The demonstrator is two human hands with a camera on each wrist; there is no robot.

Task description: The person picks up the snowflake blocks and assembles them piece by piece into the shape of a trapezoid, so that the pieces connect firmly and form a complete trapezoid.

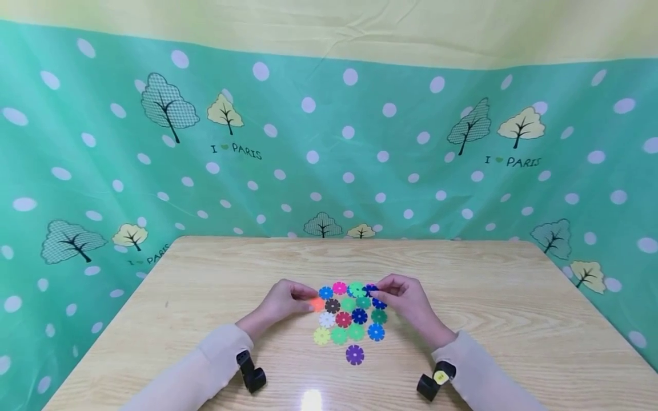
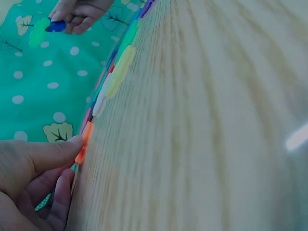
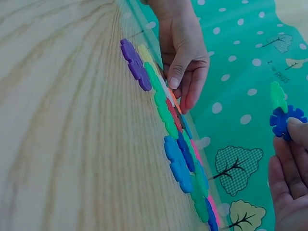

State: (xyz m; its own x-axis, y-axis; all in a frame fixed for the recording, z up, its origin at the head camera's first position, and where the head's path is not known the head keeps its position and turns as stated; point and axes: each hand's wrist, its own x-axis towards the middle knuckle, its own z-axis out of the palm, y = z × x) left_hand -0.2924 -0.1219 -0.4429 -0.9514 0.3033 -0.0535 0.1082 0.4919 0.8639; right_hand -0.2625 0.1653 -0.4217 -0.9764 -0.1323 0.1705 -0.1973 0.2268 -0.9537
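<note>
Flat notched plastic discs in several colours lie close together on the table. My left hand (image 1: 280, 301) is at their left side, thumb and fingertips pinching the orange disc (image 1: 319, 305) on the table. At the far right of the group, my right hand (image 1: 405, 292) pinches a dark blue disc (image 3: 287, 122) between thumb and fingers. A light green disc (image 3: 277, 96) is joined to that blue one, slotted at an angle; the right wrist view shows both raised off the table. The purple disc (image 1: 354, 355) lies apart, nearest to me.
The wooden table (image 1: 180, 342) runs back to a green dotted curtain (image 1: 329, 171). Yellow (image 1: 322, 335), white (image 1: 327, 319), red (image 1: 343, 319) and brown (image 1: 332, 306) discs lie between the hands, with several green and blue ones.
</note>
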